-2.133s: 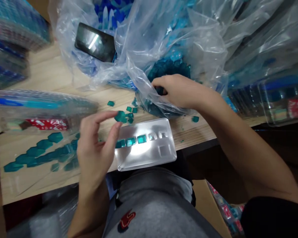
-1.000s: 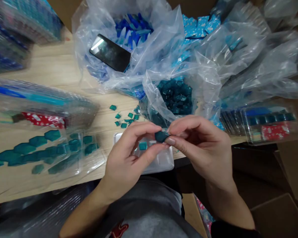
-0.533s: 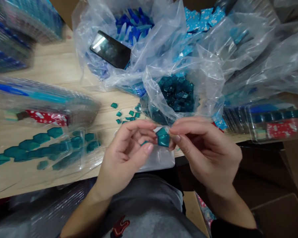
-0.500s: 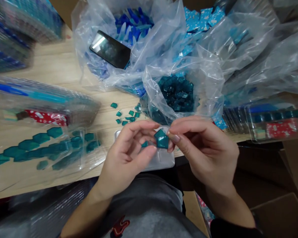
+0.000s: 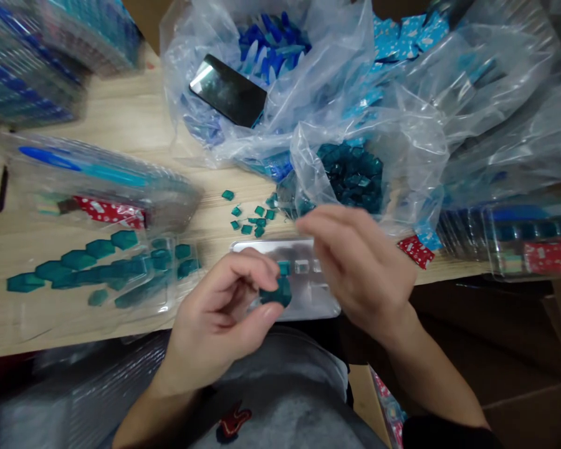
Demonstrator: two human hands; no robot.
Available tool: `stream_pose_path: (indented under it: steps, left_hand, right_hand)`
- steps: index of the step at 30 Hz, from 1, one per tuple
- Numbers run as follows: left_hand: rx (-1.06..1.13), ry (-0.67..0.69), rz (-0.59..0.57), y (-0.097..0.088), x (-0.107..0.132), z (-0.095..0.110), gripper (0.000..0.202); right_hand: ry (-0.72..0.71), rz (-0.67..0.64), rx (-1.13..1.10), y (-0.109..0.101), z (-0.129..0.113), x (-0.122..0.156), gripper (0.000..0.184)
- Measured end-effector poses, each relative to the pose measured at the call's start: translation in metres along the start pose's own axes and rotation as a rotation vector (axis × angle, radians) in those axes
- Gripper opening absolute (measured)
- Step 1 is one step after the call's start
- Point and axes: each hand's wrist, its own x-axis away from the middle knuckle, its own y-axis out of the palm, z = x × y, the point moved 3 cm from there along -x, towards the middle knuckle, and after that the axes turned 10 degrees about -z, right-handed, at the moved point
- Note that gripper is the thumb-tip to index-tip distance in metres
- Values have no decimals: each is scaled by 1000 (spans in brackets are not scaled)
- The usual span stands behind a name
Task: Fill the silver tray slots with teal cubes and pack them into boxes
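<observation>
With the tray as the middle of the dial, the left hand [image 5: 229, 312] sits at 8 o'clock, its thumb and fingers closed on a dark teal piece [image 5: 283, 294] over the tray's left part. The piece looks light, stiff and smooth, probably slippery and perhaps brittle at its corners (a guess from its gloss), so a gentle pinch on opposite edges should suit it better than a hard squeeze. The right hand [image 5: 359, 271] is at 3 o'clock, blurred, fingers lying together; its palm side is hidden, so whether they grip anything cannot be told. Beneath both hands lies the clear tray [image 5: 308, 305], a bright teal square [image 5: 284, 268] in its row of recesses. Beyond it, small teal squares [image 5: 247, 230] lie scattered on the wooden surface [image 5: 135, 112] at 11 o'clock, a red spotted packet [image 5: 416, 251] between 2 and 3, an opened plastic bag [image 5: 308, 159] of dark teal chunks [image 5: 355, 181] at 1. No brand, label or writing can be read on the packet, the stacked packs [image 5: 107, 187] at 10 o'clock, or the farther black phone [image 5: 229, 90] towards 11.
</observation>
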Motion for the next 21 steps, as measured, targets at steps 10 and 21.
stream_pose_path:
  steps: [10, 21]
  left_hand:
    - [158, 12, 214, -29, -1, -11, 8]
    - [-283, 140, 214, -25, 0, -2, 18]
  right_hand:
    - [-7, -431, 301, 56, 11, -61, 23]
    - [10, -390, -645, 21, 5, -24, 29]
